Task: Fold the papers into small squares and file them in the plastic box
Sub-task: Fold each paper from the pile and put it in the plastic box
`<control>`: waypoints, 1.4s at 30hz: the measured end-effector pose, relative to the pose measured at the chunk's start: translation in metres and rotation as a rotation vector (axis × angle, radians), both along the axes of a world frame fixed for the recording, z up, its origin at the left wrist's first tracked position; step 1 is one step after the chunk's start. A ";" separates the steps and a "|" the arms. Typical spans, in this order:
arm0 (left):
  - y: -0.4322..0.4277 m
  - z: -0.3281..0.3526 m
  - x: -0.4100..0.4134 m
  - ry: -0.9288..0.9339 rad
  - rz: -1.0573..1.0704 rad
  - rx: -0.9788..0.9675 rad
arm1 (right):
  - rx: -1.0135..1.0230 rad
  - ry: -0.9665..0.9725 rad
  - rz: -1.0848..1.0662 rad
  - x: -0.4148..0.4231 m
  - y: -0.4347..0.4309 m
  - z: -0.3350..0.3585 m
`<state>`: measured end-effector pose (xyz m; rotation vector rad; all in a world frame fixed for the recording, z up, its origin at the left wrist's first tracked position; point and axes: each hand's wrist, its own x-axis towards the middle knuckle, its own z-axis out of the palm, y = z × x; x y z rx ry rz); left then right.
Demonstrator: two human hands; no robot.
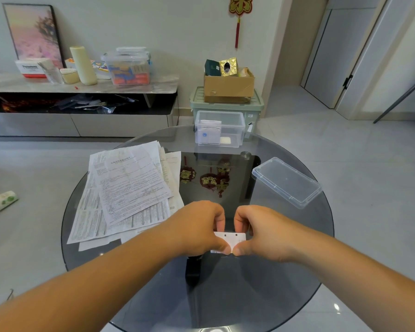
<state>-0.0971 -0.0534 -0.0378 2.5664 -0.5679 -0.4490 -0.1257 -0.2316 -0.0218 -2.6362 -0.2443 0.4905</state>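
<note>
Left hand [201, 226] and right hand [254, 232] both pinch small folded paper [230, 239], long side left-right; plastic box [219, 129] straight ahead, far.

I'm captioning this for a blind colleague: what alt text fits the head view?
The person's left hand and right hand together pinch a small folded paper over a round glass table. Unfolded papers lie stacked to the left, an open clear plastic box with folded squares inside stands at the far edge, and its lid lies to the right.
</note>
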 end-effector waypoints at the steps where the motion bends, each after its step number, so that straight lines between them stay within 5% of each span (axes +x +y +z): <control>1: 0.000 -0.001 0.000 -0.009 -0.008 -0.023 | 0.042 -0.007 -0.003 -0.001 -0.001 -0.001; 16: -0.002 0.044 0.021 -0.050 0.186 -0.615 | 0.469 -0.243 -0.197 0.032 -0.019 0.032; 24: 0.005 0.070 0.129 -0.308 0.183 -0.534 | 0.346 -0.440 -0.074 0.135 -0.013 0.065; 30: 0.005 0.064 0.238 -0.494 0.165 -0.152 | 0.312 -0.566 -0.203 0.261 -0.012 0.060; 34: 0.009 0.047 0.272 -0.670 -0.043 0.221 | 0.198 -0.604 -0.241 0.305 -0.009 0.045; 42: 0.008 0.023 0.284 -0.738 -0.178 0.316 | 0.033 -0.652 -0.263 0.330 -0.005 0.023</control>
